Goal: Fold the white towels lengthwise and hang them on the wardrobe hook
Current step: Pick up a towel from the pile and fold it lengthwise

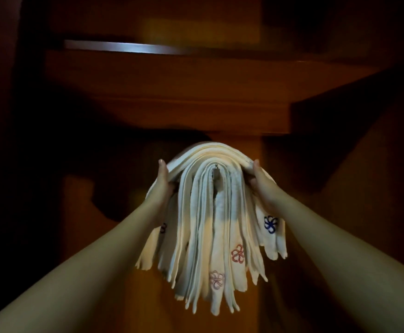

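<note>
Dim wooden wardrobe (pixel 196 97) fills the view, a pale rail (pixel 124 47) across its top. White towels (pixel 210 212), folded into long strips with embroidered flowers, drape in a thick stack over a small metal hook (pixel 215 173) at centre. Left hand (pixel 165 181) grips the stack's left shoulder, thumb on top, fingers curled beneath. Right hand (pixel 259 180) grips the right shoulder likewise. The uppermost folded layer lies between both thumbs, arched above the hook.
</note>
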